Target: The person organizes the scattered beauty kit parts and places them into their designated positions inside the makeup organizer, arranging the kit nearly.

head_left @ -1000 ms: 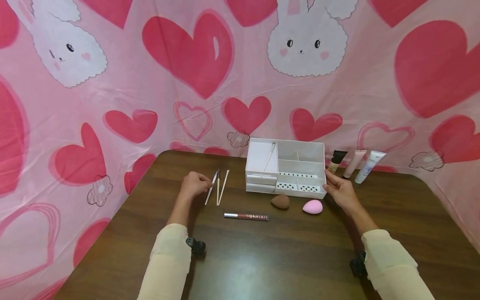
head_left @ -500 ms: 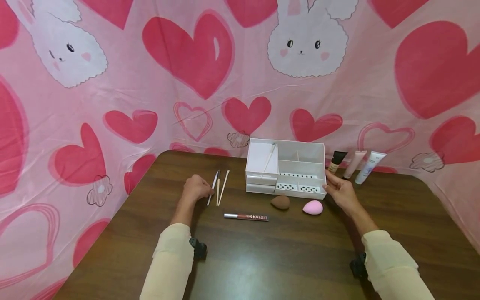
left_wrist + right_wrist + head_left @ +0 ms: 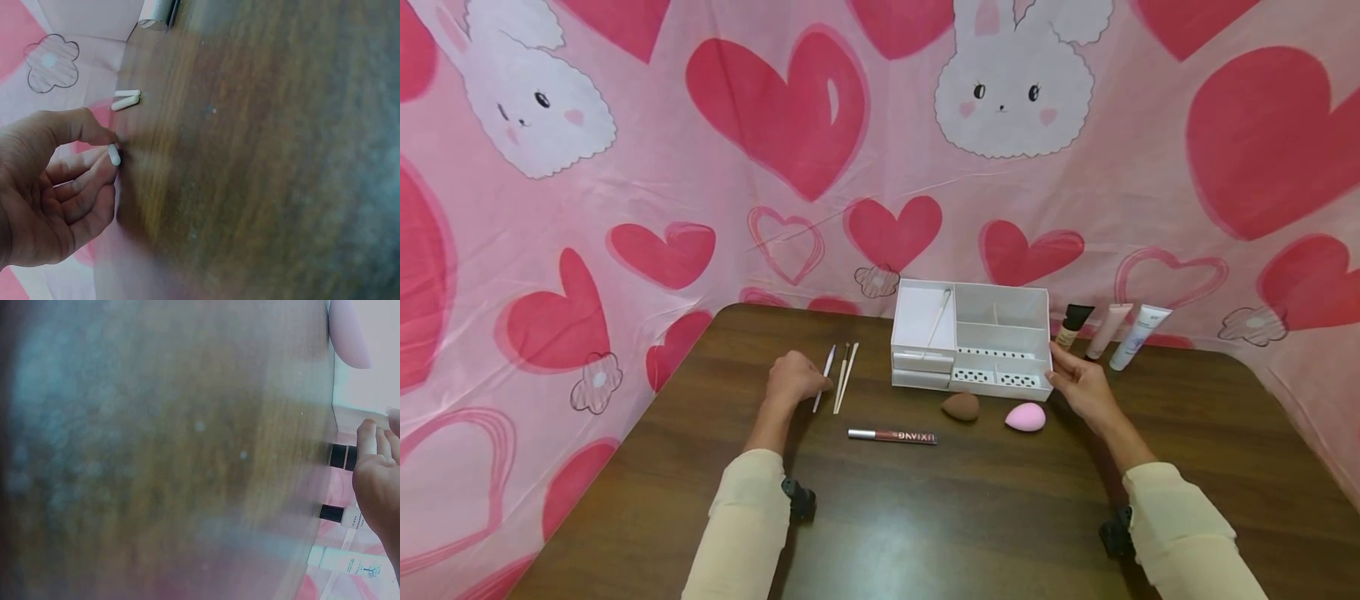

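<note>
So on the far left your left hand [image 3: 795, 379] is pinching the white brush [image 3: 828, 365] between thumb and fingers, and the wrist view is showing its pale end poking out of the grip. I can't tell if it's touching the table [image 3: 925, 517] or sitting just above it. If I were you I'd be going light on that pinch, since something that skinny is probably going to roll if you're squeezing off-centre. I'd also be watching the two sticks [image 3: 847, 375] lying just right of it, because they're touching or nearly so and your knuckles could easily be nudging them. The gloss [image 3: 892, 436] is lying crosswise nearer to you, well out of the way. Moving right, the box [image 3: 913, 317] is standing at the back with another brush [image 3: 938, 317] leaning in its left compartment, and the brown sponge [image 3: 961, 407] and pink sponge [image 3: 1026, 417] are sitting in front. Your right hand [image 3: 1081, 387] isn't clenching anything; its fairly straight fingers are resting against the box's right side, which is probably good steadying. Just be minding the three tubes [image 3: 1108, 331] standing right behind those fingers.
</note>
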`<control>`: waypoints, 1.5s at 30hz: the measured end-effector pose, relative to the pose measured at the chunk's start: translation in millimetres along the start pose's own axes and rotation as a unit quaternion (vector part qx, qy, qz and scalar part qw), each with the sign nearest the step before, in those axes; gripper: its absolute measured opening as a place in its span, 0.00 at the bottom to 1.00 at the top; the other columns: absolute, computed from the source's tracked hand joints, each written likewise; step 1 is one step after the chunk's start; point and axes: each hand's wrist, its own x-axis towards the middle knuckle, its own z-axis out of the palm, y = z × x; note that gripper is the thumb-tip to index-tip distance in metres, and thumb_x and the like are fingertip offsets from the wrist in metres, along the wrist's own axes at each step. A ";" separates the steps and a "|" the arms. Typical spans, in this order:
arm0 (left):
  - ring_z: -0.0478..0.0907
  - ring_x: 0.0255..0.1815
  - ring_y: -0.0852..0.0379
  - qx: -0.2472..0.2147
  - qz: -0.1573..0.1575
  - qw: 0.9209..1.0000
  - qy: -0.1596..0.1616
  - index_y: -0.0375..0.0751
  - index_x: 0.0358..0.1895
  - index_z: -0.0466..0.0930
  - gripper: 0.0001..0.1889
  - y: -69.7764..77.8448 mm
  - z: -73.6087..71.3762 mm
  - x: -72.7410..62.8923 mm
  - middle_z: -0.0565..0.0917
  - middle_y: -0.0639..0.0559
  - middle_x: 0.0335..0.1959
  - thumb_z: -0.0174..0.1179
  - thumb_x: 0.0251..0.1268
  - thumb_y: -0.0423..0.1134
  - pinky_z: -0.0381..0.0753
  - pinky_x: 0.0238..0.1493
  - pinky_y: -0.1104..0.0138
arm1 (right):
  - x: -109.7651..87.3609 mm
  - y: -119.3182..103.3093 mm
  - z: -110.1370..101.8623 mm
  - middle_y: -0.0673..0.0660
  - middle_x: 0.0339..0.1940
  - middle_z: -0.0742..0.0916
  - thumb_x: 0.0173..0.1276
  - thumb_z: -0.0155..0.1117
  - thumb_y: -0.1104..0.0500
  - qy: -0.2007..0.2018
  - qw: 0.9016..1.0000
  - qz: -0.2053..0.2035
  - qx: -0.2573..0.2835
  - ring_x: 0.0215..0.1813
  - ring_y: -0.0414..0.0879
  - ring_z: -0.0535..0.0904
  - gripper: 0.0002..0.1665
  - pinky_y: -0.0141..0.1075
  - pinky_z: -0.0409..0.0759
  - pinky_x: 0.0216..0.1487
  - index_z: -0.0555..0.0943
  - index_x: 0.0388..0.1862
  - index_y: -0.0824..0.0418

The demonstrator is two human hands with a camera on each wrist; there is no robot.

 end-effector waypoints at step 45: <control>0.81 0.25 0.69 -0.411 -0.009 0.900 -0.144 0.21 0.52 0.80 0.17 -4.2 -0.6 6.5 0.87 0.61 0.23 0.62 0.64 0.30 0.84 0.30 0.76 | -0.3 0.9 -0.7 0.78 0.74 0.61 0.73 0.53 0.75 -0.006 1.000 0.006 0.000 0.55 0.13 0.71 0.35 0.10 0.73 0.53 0.56 0.76 0.79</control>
